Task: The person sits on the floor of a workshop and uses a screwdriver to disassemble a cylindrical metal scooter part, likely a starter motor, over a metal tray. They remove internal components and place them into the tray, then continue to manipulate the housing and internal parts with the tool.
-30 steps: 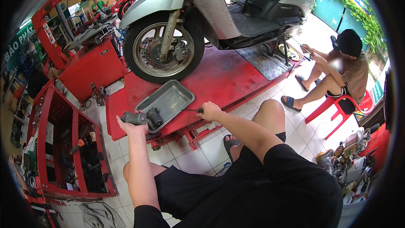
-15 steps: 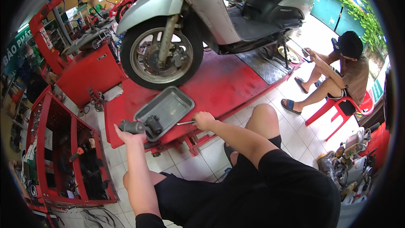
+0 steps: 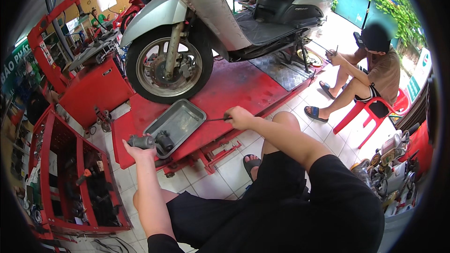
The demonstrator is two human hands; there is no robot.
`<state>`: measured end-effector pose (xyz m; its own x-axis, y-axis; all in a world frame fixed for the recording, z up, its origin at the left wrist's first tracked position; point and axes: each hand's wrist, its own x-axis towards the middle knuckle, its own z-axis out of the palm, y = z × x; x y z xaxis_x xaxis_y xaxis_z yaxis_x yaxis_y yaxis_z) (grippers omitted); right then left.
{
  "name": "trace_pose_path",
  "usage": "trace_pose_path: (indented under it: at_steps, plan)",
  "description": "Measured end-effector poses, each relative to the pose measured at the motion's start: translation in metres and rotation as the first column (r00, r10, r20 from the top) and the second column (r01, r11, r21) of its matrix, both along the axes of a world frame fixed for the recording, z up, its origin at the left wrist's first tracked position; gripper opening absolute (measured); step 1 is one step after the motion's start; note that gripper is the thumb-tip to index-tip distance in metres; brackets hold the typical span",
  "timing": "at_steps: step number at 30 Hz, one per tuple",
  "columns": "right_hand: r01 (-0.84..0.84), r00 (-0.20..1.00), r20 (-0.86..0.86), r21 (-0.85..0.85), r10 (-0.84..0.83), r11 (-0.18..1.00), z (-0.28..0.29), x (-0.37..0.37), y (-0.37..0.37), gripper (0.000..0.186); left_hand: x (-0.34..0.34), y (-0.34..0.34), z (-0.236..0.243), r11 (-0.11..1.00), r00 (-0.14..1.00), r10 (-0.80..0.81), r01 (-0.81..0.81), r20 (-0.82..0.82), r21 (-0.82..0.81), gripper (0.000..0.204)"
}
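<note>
A grey, cylindrical motor-like part (image 3: 141, 142) lies in my left hand (image 3: 140, 152), which is turned palm up beneath it by the near-left corner of a grey metal tray (image 3: 177, 121). A second dark cylindrical part (image 3: 164, 140) sits at the tray's near end, just right of my left hand. My right hand (image 3: 240, 118) is closed round a thin, dark rod-like tool (image 3: 216, 120), whose tip points left toward the tray's right edge. The exact kind of tool is too small to make out. The tray rests on a red lift platform (image 3: 225, 89).
A silver scooter (image 3: 225, 14) stands on the platform, its front wheel (image 3: 169, 65) behind the tray. A red tool rack (image 3: 77, 173) is at left. On a red chair (image 3: 370, 117) at right, another person (image 3: 379, 70) sits holding something thin. Assorted parts (image 3: 389, 168) pile up at lower right.
My right hand has moved up and right with the tool, away from the tray. My left hand still holds the motor-like part. The whole view has shifted slightly.
</note>
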<state>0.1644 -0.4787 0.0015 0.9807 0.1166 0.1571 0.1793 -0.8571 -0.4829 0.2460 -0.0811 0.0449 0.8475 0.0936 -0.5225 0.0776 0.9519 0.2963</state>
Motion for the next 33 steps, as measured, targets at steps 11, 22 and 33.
trace_pose_path:
  at_steps: [11,22,33]
  plan:
    - [-0.112,0.986,0.155,0.298,0.068,0.948,0.051,0.011,0.028,0.023,-0.032,0.018,-0.019,0.97,0.998,-0.055,0.047,0.027,0.24,0.054]
    - [-0.393,0.919,0.195,0.491,0.342,0.777,0.052,0.085,0.123,0.038,-0.051,-0.016,0.005,0.953,0.98,-0.194,0.18,0.035,0.245,0.06]
    - [-0.014,0.958,-0.183,0.741,0.222,0.671,0.049,0.087,0.103,0.029,-0.011,-0.066,-0.018,0.807,0.812,-0.582,0.584,-0.053,0.089,0.071]
